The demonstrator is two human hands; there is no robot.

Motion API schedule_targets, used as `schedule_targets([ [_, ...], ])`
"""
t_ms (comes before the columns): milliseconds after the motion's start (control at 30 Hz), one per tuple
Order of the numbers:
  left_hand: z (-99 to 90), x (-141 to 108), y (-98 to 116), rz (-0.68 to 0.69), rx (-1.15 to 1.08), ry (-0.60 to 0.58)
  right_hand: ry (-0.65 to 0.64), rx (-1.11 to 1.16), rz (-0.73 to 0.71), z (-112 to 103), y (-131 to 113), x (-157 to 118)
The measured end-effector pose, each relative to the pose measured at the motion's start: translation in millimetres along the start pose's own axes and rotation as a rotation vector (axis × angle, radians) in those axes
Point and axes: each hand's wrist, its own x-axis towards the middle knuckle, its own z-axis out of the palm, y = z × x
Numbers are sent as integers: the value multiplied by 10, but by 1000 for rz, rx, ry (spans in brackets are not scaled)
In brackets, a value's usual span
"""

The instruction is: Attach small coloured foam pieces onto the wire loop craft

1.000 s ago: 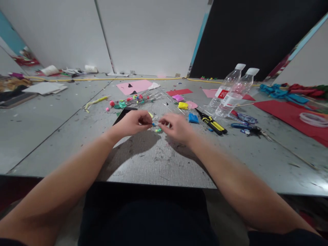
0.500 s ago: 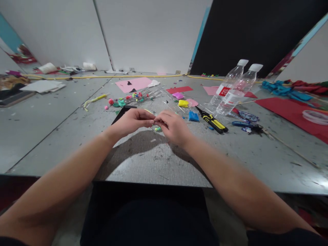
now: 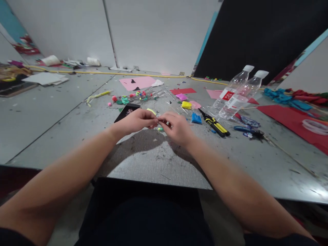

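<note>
My left hand (image 3: pixel 135 120) and my right hand (image 3: pixel 176 128) meet fingertip to fingertip over the grey table. Both are closed in a pinch; whatever lies between the fingers is too small to make out. Just below the fingertips are small green and yellow bits (image 3: pixel 160 129). Behind my left wrist lies a black flat box or card (image 3: pixel 127 111), partly covered by the hand. Beyond the hands are a yellow packet (image 3: pixel 186 105), a pink-purple packet (image 3: pixel 181 97) and a blue packet (image 3: pixel 196 118). Black-and-yellow pliers (image 3: pixel 217 126) rest to the right of my right hand.
Two clear plastic bottles (image 3: pixel 232 102) stand at the right. Red sheets (image 3: pixel 284 119) and a clear ring-shaped roll (image 3: pixel 315 125) lie farther right. Thin clear sticks with coloured balls (image 3: pixel 138 95) are spread behind the hands. A yellow cable (image 3: pixel 97 72) runs along the back.
The view has shifted and tilted slightly, so things sit a little farther right. More of the black flat thing shows behind my left hand. Both hands stay pinched together.
</note>
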Motion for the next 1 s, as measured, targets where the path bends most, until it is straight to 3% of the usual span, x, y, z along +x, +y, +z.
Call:
schedule_targets([
  [367,13,37,-58,-19,-55,-67,16,25,10,4,37,-38],
  [1000,-21,-4,-6,-17,-134,-70,32,67,-84,-6,1,-9],
])
